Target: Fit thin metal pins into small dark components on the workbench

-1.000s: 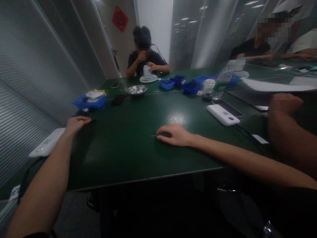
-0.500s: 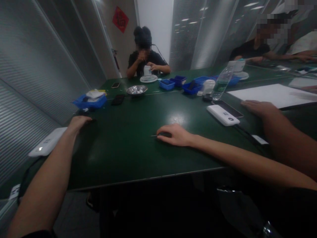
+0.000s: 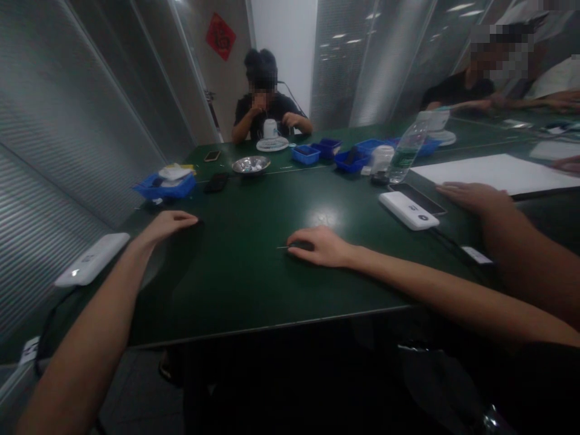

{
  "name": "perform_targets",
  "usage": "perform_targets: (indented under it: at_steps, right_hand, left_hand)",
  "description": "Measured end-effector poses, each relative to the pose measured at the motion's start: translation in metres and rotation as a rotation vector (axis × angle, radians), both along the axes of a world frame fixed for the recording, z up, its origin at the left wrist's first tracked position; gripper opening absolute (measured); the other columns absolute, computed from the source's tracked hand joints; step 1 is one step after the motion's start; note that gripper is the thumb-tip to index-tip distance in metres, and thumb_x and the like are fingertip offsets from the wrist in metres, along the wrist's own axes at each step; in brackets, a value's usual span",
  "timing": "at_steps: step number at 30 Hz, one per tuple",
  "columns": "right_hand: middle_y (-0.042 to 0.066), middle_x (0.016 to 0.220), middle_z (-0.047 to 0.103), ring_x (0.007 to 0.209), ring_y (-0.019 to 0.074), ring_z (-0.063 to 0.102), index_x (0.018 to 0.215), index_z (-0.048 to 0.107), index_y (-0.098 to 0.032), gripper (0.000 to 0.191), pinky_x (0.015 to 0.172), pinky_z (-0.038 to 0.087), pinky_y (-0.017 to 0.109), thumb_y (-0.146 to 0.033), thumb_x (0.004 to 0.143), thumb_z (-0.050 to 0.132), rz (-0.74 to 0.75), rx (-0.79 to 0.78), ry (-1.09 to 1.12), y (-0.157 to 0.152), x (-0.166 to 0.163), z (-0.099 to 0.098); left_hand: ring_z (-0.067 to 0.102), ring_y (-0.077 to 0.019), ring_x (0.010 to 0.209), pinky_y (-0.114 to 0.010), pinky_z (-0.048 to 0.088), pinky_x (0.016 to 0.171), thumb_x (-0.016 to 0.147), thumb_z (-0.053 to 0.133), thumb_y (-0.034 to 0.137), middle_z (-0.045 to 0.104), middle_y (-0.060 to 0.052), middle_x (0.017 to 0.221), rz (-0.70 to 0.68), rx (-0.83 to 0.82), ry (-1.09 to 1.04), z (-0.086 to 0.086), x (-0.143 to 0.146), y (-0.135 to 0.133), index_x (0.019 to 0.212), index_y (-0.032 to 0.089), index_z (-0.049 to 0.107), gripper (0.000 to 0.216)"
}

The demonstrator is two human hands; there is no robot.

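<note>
My right hand lies on the green table near its middle. Its fingers curl over a small dark tool, and a thin metal tip pokes out to the left. My left hand rests palm down on the table further left, fingers stretched out flat and holding nothing. A white power bank lies at the table's left edge, just outside my left forearm.
A co-worker's hand lies flat at the right beside a second white power bank, a phone and a white sheet. Further back stand a water bottle, several blue bins, a metal bowl and a person seated across.
My left hand has slid right, away from the table's left edge. The co-worker's raised fist came down and now lies flat. My right hand has not moved.
</note>
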State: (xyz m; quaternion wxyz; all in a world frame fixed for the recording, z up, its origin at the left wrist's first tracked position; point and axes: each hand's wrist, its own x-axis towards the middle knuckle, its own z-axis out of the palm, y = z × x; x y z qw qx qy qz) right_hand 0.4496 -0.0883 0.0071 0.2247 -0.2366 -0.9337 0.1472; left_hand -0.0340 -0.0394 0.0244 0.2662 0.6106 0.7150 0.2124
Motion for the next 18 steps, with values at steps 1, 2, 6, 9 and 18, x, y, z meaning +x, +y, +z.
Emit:
perform_targets:
  at_steps: [1,2,6,9,18]
  right_hand:
    - [0.006,0.101,0.074,0.080,0.0158,0.066,0.117,0.069,-0.018,0.032,0.074,0.046,0.029,-0.043,0.103,0.055,-0.002,0.000,0.004,0.000,0.000,0.000]
    - [0.006,0.101,0.074,0.081,0.0161,0.067,0.117,0.069,-0.018,0.032,0.074,0.046,0.029,-0.043,0.103,0.055,-0.003,0.000,0.010,0.000,0.000,0.000]
    - [0.006,0.102,0.074,0.081,0.0162,0.067,0.116,0.070,-0.018,0.030,0.075,0.046,0.029,-0.041,0.103,0.056,-0.008,0.004,0.041,0.000,0.001,0.000]
    - [0.006,0.099,0.075,0.078,0.0158,0.066,0.115,0.071,-0.018,0.028,0.072,0.046,0.029,-0.039,0.102,0.057,-0.016,0.004,0.057,-0.001,0.001,0.001]
    - [0.006,0.098,0.075,0.077,0.0156,0.065,0.115,0.071,-0.018,0.028,0.072,0.045,0.029,-0.038,0.101,0.057,-0.023,0.005,0.059,-0.002,0.000,0.002]
  left_hand:
    - [0.063,-0.0248,0.101,-0.031,0.047,0.082,0.074,0.080,0.060,0.075,-0.008,0.111,-0.079,-0.024,-0.020,0.002,0.021,-0.001,0.112,0.016,0.077,0.058]
    - [0.064,-0.0248,0.100,-0.032,0.048,0.084,0.073,0.080,0.060,0.074,-0.008,0.111,-0.156,-0.023,-0.046,0.004,0.045,-0.004,0.107,0.018,0.078,0.054]
    - [0.066,-0.0238,0.094,-0.034,0.050,0.081,0.083,0.074,0.056,0.073,-0.008,0.106,-0.547,-0.007,-0.144,0.005,0.143,-0.027,0.104,0.021,0.077,0.041]
    - [0.063,-0.0219,0.086,-0.034,0.048,0.074,0.088,0.071,0.050,0.071,-0.007,0.099,-0.737,0.025,-0.196,0.003,0.190,-0.048,0.102,0.021,0.075,0.032]
    - [0.058,-0.0201,0.077,-0.033,0.043,0.066,0.091,0.067,0.047,0.068,-0.007,0.090,-0.673,0.075,-0.279,-0.004,0.204,-0.063,0.099,0.021,0.075,0.028]
